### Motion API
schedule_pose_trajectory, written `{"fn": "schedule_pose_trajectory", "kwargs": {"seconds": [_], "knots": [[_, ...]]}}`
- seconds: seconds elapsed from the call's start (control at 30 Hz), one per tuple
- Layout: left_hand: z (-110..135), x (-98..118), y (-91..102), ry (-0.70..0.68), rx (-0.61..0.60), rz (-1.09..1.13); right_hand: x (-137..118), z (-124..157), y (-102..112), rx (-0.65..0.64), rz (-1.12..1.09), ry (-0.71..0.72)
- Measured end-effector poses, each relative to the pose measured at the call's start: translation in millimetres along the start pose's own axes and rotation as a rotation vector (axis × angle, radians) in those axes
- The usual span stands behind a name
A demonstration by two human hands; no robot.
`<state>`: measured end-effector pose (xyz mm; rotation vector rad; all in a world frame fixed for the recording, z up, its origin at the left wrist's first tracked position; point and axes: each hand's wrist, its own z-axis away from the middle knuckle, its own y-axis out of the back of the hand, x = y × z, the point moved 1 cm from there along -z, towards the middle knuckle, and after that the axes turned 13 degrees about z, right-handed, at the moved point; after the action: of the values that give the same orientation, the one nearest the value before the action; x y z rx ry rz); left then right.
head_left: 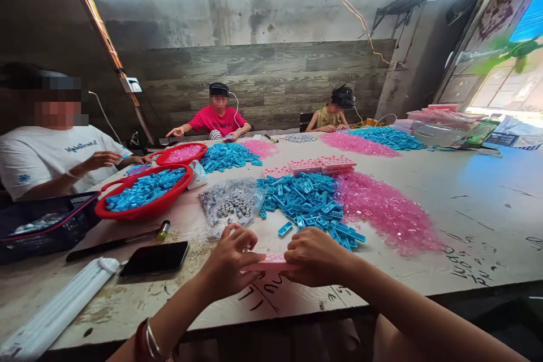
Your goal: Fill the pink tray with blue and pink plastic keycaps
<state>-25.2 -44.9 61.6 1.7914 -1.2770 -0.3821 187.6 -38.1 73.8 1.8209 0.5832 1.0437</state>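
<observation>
Both of my hands grip a pink slab with small holes [271,261] at the near side of the table. My left hand [229,264] is closed on its left end, with a finger and thumb around the edge. On the right end, my right hand [313,257] is curled like a fist, its fingertips partly hidden. Just beyond the hands lie a heap of blue plastic pieces [303,198] and a heap of clear pink pieces [386,212]. A clear bag of small metallic parts [231,203] sits in front of my left hand.
Several pink slabs [311,165] lie behind the blue heap. To the left are a red basket [144,214] of blue pieces, a phone [155,258], a hammer [119,243] and a white wrapped bundle [63,305]. Several people sit around the table [470,198].
</observation>
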Motion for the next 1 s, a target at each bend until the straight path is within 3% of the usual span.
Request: {"fn": "schedule_pose_trajectory", "kwargs": {"seconds": [0.23, 0.53, 0.83, 1.0], "knots": [[-3, 12, -7.7, -0.074, -0.028, -0.037, -13, -2, 2, -0.066, 0.025, -0.066], [-2, 13, -5.4, -0.040, -0.097, -0.070, -22, -8, 1, -0.054, -0.006, -0.036], [0, 18, -7.0, -0.034, -0.130, -0.073, -28, -11, -1, -0.125, 0.007, 0.043], [3, 19, -6.1, 0.011, -0.220, -0.010, -33, -6, -8, -0.134, -0.031, 0.019]]}}
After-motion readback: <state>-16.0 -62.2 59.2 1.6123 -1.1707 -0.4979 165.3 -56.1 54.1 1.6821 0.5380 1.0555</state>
